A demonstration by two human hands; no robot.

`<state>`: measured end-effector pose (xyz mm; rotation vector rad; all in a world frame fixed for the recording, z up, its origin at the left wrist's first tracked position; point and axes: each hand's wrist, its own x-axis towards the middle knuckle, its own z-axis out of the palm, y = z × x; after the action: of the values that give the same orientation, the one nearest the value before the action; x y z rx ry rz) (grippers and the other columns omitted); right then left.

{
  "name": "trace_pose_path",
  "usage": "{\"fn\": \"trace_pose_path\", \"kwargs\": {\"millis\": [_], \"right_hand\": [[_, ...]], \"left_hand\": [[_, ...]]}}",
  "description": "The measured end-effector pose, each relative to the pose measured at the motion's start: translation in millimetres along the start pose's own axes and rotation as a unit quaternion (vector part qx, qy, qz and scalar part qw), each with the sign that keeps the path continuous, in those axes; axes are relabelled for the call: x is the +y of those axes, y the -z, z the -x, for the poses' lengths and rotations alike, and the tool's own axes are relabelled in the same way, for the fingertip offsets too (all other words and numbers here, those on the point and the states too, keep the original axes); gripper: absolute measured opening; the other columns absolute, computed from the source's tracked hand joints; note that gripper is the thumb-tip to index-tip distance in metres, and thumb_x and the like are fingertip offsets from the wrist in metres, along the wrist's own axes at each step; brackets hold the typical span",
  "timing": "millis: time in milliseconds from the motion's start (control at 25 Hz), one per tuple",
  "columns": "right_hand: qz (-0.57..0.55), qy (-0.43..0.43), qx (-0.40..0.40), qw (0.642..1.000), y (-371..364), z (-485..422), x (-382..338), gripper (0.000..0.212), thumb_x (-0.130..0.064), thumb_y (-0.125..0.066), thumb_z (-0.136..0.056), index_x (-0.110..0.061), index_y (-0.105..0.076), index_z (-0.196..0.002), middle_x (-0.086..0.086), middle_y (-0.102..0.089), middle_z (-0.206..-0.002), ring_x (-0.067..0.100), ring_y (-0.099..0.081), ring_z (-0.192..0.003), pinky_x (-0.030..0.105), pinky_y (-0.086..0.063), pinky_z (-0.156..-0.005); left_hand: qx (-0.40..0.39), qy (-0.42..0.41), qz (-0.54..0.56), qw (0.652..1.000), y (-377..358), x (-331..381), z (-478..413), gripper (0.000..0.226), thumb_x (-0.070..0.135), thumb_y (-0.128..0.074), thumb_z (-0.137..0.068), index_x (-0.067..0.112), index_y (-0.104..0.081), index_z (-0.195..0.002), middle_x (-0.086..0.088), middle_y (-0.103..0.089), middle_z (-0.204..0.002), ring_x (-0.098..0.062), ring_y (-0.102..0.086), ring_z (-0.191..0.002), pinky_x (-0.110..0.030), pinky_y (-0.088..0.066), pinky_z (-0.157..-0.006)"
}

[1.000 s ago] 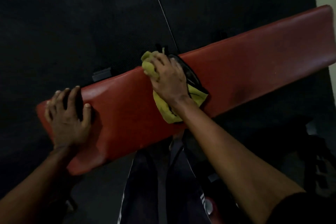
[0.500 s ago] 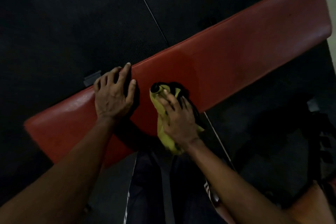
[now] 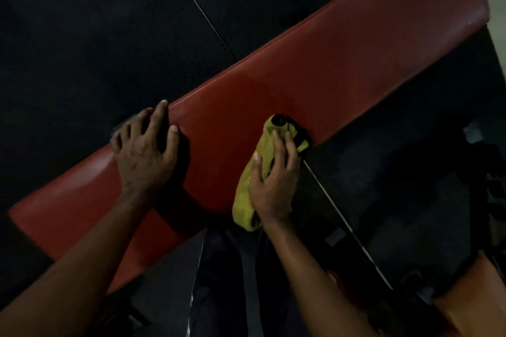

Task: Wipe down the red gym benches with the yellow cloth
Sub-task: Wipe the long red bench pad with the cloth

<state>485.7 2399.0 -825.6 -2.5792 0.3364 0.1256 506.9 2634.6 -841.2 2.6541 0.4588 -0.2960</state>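
While the left hand (image 3: 145,150) rests flat on the far edge of a long red bench (image 3: 328,76), fingers (image 3: 157,117) spread and relaxed with nothing held, the right hand (image 3: 273,183) presses a bunched yellow cloth (image 3: 246,194) against the bench's near edge. The right fingers (image 3: 276,145) lie straight on top of the cloth rather than curled round it. The cloth sits partly on the bench top and partly hangs over the near side. Something small and black shows at the cloth's far end; what it is cannot be told. Both hands are near the bench's middle, apart from each other. Dark floor (image 3: 82,35) lies beyond the bench.
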Motion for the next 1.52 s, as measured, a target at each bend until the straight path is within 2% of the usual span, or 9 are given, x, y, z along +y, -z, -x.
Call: {"fn": "trace_pose_path", "kwargs": {"millis": [120, 320, 440, 600, 880, 1040, 1120, 1280, 1520], "right_hand": [[-0.029, 0.012, -0.008, 0.999, 8.0, -12.3, 23.1, 0.049, -0.040, -0.053, -0.102, -0.023, -0.047, -0.148, 0.000, -0.035, -0.157, 0.018, -0.037, -0.143, 0.049, -0.045, -0.107], [-0.039, -0.075, 0.124, 0.989, 24.5, -96.7, 43.9, 0.041, -0.037, -0.047, -0.105, -0.020, -0.053, -0.142, 0.001, -0.043, -0.150, 0.014, -0.049, -0.130, 0.047, -0.055, -0.092], [0.042, 0.074, 0.020, 0.996, 26.6, -106.1, 26.6, 0.044, -0.022, -0.048, -0.099, -0.021, -0.052, -0.143, 0.001, -0.045, -0.151, 0.021, -0.049, -0.132, 0.047, -0.049, -0.103], [0.150, 0.276, -0.136, 0.939, 31.0, -111.7, 11.6, 0.057, -0.025, -0.051, -0.095, -0.027, -0.041, -0.151, -0.005, -0.036, -0.158, 0.022, -0.047, -0.137, 0.046, -0.031, -0.119], [0.109, 0.219, -0.046, 0.968, 13.2, -153.6, -27.6, 0.047, -0.019, -0.054, -0.094, -0.022, -0.054, -0.141, -0.002, -0.049, -0.147, 0.021, -0.051, -0.133, 0.046, -0.032, -0.119], [0.148, 0.396, -0.158, 0.892, 6.7, -170.6, -42.9, 0.046, -0.025, -0.055, -0.095, -0.026, -0.053, -0.141, -0.005, -0.050, -0.146, 0.027, -0.056, -0.124, 0.042, -0.034, -0.117], [0.142, 0.419, -0.184, 0.878, 8.8, -198.7, -45.1, 0.042, -0.033, -0.052, -0.096, -0.024, -0.055, -0.137, -0.004, -0.053, -0.139, 0.024, -0.057, -0.118, 0.040, -0.040, -0.110], [0.173, 0.274, -0.120, 0.938, -3.8, -222.0, -70.1, 0.037, -0.039, -0.050, -0.093, -0.016, -0.064, -0.118, 0.002, -0.060, -0.122, 0.025, -0.061, -0.101, 0.040, -0.046, -0.095], [0.152, 0.459, -0.225, 0.846, -4.7, -211.4, -76.7, 0.033, -0.043, -0.050, -0.096, -0.019, -0.061, -0.116, 0.000, -0.060, -0.119, 0.023, -0.061, -0.092, 0.039, -0.047, -0.088]], "left_hand": [[-0.027, -0.010, 0.030, 0.999, 1.8, 19.2, -13.0, 0.054, 0.042, -0.035, -0.102, 0.033, -0.032, -0.155, -0.006, -0.038, -0.157, -0.026, -0.033, -0.142, -0.049, -0.020, -0.116], [0.016, -0.004, -0.018, 1.000, -23.3, 54.9, -31.9, 0.052, 0.051, -0.026, -0.104, 0.040, -0.031, -0.155, 0.000, -0.049, -0.148, -0.028, -0.044, -0.131, -0.051, -0.027, -0.110], [0.022, -0.001, -0.036, 0.999, -27.8, 50.9, -30.8, 0.058, 0.060, -0.026, -0.102, 0.037, -0.033, -0.154, -0.005, -0.053, -0.141, -0.032, -0.047, -0.124, -0.051, -0.029, -0.107], [0.027, 0.001, -0.041, 0.999, -27.0, 50.9, -32.8, 0.062, 0.068, -0.031, -0.097, 0.038, -0.038, -0.152, -0.005, -0.055, -0.137, -0.031, -0.049, -0.122, -0.050, -0.030, -0.105], [0.037, 0.018, -0.058, 0.997, -30.4, 52.7, -31.8, 0.061, 0.069, -0.034, -0.096, 0.039, -0.044, -0.148, -0.002, -0.058, -0.133, -0.029, -0.051, -0.119, -0.049, -0.032, -0.105], [0.052, 0.018, -0.054, 0.997, -31.7, 51.6, -30.7, 0.061, 0.067, -0.033, -0.097, 0.036, -0.046, -0.147, -0.004, -0.058, -0.130, -0.030, -0.051, -0.116, -0.049, -0.034, -0.103], [0.057, 0.019, -0.056, 0.997, -31.0, 51.1, -30.9, 0.061, 0.066, -0.033, -0.096, 0.035, -0.047, -0.147, -0.005, -0.059, -0.129, -0.030, -0.051, -0.115, -0.049, -0.035, -0.101], [0.059, 0.014, -0.064, 0.996, -32.3, 51.8, -30.7, 0.058, 0.064, -0.036, -0.097, 0.035, -0.047, -0.146, -0.004, -0.059, -0.128, -0.028, -0.052, -0.115, -0.048, -0.035, -0.101], [0.080, 0.008, -0.070, 0.994, -33.9, 50.0, -30.9, 0.057, 0.063, -0.040, -0.097, 0.033, -0.051, -0.144, -0.004, -0.061, -0.124, -0.029, -0.054, -0.112, -0.047, -0.035, -0.098]]}}
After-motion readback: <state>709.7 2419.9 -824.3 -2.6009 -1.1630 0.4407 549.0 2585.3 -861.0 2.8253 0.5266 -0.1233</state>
